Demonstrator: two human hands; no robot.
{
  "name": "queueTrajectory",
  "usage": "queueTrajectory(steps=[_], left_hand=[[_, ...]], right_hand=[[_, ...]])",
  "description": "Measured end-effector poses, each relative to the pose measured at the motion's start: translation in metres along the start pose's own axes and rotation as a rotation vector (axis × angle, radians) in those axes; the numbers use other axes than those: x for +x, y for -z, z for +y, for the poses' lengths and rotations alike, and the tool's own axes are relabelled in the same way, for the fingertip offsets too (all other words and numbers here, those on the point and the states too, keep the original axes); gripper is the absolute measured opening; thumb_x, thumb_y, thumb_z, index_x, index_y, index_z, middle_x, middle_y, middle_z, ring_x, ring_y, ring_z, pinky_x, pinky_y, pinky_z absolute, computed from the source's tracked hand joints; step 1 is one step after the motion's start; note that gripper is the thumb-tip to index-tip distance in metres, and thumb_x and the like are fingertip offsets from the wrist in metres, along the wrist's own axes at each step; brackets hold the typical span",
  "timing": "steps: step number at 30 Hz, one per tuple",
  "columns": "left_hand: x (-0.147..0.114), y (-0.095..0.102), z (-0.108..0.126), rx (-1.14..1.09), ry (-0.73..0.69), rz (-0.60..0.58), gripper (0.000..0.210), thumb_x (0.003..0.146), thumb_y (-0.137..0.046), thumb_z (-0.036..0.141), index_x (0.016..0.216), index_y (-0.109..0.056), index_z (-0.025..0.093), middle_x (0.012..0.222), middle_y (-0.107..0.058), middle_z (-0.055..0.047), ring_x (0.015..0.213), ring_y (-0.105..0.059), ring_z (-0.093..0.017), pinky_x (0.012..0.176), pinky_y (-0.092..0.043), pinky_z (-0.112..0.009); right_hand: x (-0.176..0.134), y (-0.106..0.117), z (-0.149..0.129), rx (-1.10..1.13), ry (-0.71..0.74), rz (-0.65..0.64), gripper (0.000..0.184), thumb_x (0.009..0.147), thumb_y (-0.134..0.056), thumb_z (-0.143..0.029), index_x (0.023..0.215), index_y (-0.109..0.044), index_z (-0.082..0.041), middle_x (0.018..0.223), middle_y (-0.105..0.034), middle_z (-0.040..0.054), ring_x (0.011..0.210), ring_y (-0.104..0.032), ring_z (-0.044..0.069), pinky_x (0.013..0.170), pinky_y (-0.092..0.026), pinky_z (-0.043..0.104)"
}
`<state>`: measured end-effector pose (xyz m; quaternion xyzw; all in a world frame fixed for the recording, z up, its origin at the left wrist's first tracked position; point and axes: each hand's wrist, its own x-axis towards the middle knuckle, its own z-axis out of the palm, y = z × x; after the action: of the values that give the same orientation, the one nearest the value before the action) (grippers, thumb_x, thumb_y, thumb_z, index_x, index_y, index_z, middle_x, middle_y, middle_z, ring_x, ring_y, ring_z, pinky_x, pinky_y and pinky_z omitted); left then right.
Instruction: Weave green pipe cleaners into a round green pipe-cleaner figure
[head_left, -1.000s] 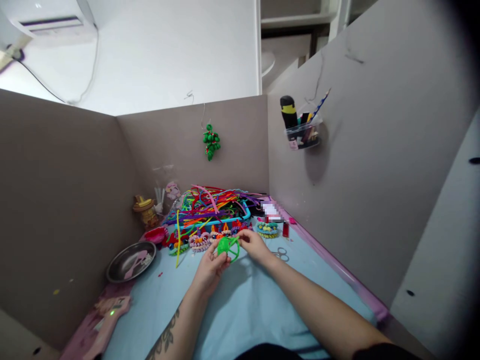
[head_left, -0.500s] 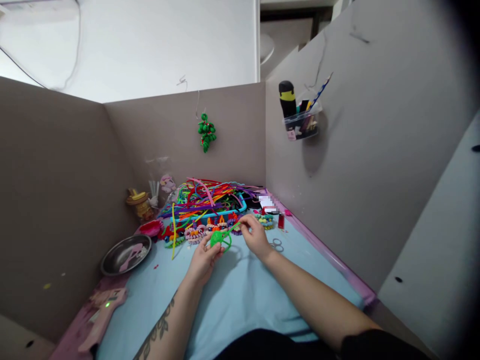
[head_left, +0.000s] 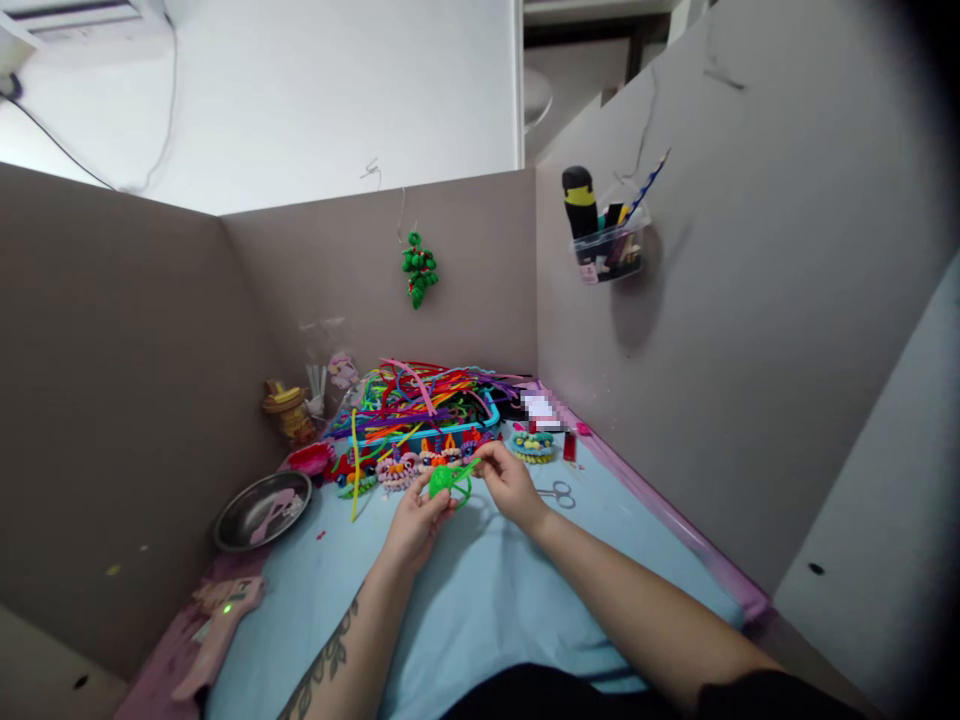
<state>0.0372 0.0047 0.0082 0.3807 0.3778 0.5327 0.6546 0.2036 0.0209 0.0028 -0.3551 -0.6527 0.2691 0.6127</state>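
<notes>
In my left hand (head_left: 417,515) is a bright green pipe-cleaner piece (head_left: 441,482), a coiled rounded lump with a loop hanging on its right side. Thumb and fingers pinch it from the left and below. My right hand (head_left: 511,484) is closed, its fingertips pinching the green strand that runs up and right from the lump. Both hands are raised over the light blue cloth (head_left: 480,620). Just beyond them sit several finished coiled pieces, among them a pink one (head_left: 396,470) and a teal and yellow one (head_left: 532,446).
Behind the hands, a blue tray (head_left: 491,408) overflows with coloured pipe cleaners (head_left: 420,395). Scissors (head_left: 559,494) lie right of my right hand. At left are a metal bowl (head_left: 225,528) and a pink glue gun (head_left: 225,630). Grey partitions (head_left: 330,270) enclose the table.
My right hand has come slightly closer to the left, and the stretched green strand between them looks shorter. The whole view has shifted a little; both hands keep their hold.
</notes>
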Motion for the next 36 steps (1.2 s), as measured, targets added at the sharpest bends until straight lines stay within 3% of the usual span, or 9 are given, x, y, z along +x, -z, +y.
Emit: queueTrajectory(steps=[10,15,25,28,31,36], left_hand=[[-0.003,-0.002,0.002,0.021,0.012,-0.009,0.066,0.056,-0.079,0.017,0.113,-0.046,0.015,0.065,-0.064,-0.001,0.061,-0.064,-0.013,0.059,-0.049,-0.021],[-0.003,-0.001,0.002,0.097,-0.008,-0.035,0.068,0.055,-0.079,0.022,0.114,-0.046,0.016,0.073,-0.067,-0.003,0.062,-0.064,-0.014,0.059,-0.048,-0.021],[-0.007,-0.007,0.003,0.135,-0.036,-0.043,0.071,0.049,-0.081,0.029,0.112,-0.049,0.017,0.078,-0.068,-0.004,0.064,-0.064,-0.017,0.056,-0.046,-0.023],[-0.005,-0.007,0.003,0.11,-0.052,-0.045,0.07,0.049,-0.081,0.028,0.111,-0.049,0.017,0.074,-0.067,-0.002,0.061,-0.063,-0.014,0.056,-0.045,-0.021],[-0.004,-0.006,0.002,0.09,-0.066,-0.06,0.07,0.052,-0.081,0.025,0.113,-0.047,0.016,0.074,-0.067,-0.003,0.062,-0.063,-0.014,0.057,-0.045,-0.021],[-0.003,-0.006,0.002,0.072,-0.057,-0.063,0.068,0.054,-0.08,0.022,0.112,-0.046,0.016,0.077,-0.068,-0.004,0.063,-0.064,-0.015,0.063,-0.048,-0.024]], right_hand=[[0.007,-0.003,-0.002,0.19,-0.192,-0.043,0.009,0.076,-0.052,-0.029,0.076,-0.049,-0.02,0.062,-0.051,-0.0034,0.057,-0.052,0.012,0.056,-0.044,0.024],[0.009,-0.006,-0.003,0.282,-0.278,-0.11,0.016,0.069,-0.061,-0.033,0.072,-0.053,-0.019,0.06,-0.055,-0.0031,0.051,-0.049,0.01,0.049,-0.039,0.022],[0.009,-0.008,0.0,0.391,-0.385,-0.062,0.025,0.064,-0.067,-0.039,0.07,-0.053,-0.019,0.056,-0.055,-0.0043,0.043,-0.039,0.007,0.043,-0.029,0.021],[0.006,-0.011,-0.003,0.336,-0.341,-0.114,0.025,0.063,-0.067,-0.039,0.07,-0.054,-0.019,0.058,-0.053,-0.0044,0.051,-0.046,0.01,0.051,-0.036,0.023],[0.003,-0.011,-0.008,0.109,-0.201,-0.097,0.021,0.068,-0.065,-0.038,0.068,-0.057,-0.019,0.068,-0.054,-0.001,0.067,-0.052,0.014,0.065,-0.041,0.028],[0.002,-0.01,-0.009,-0.18,-0.038,-0.049,0.009,0.071,-0.066,-0.027,0.067,-0.063,-0.02,0.091,-0.051,0.0036,0.094,-0.05,0.019,0.087,-0.038,0.034]])
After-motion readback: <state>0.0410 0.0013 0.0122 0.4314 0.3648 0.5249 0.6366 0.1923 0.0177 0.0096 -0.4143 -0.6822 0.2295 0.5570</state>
